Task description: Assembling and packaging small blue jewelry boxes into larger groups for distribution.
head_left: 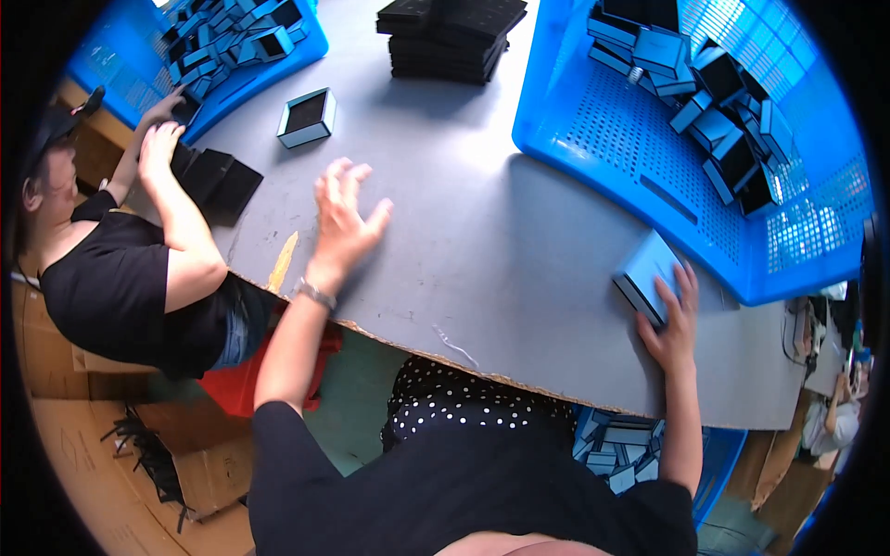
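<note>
My right hand (675, 320) is closed round a light-blue box (649, 271) with a dark edge, at the right of the grey table, close beside a large blue basket. Over the table's left part, my left hand (346, 215) is held out with its fingers apart and nothing in it. Beyond that hand sits a light-blue box part (308, 119) with its hollow side up and a black inside.
The blue basket (640, 190) at the right holds several light-blue boxes. Another blue basket (250, 97) stands far left beside a co-worker (130, 269). A stack of black pads (445, 51) lies at the back; black pieces (215, 181) lie by the co-worker. Below are cardboard boxes (199, 454).
</note>
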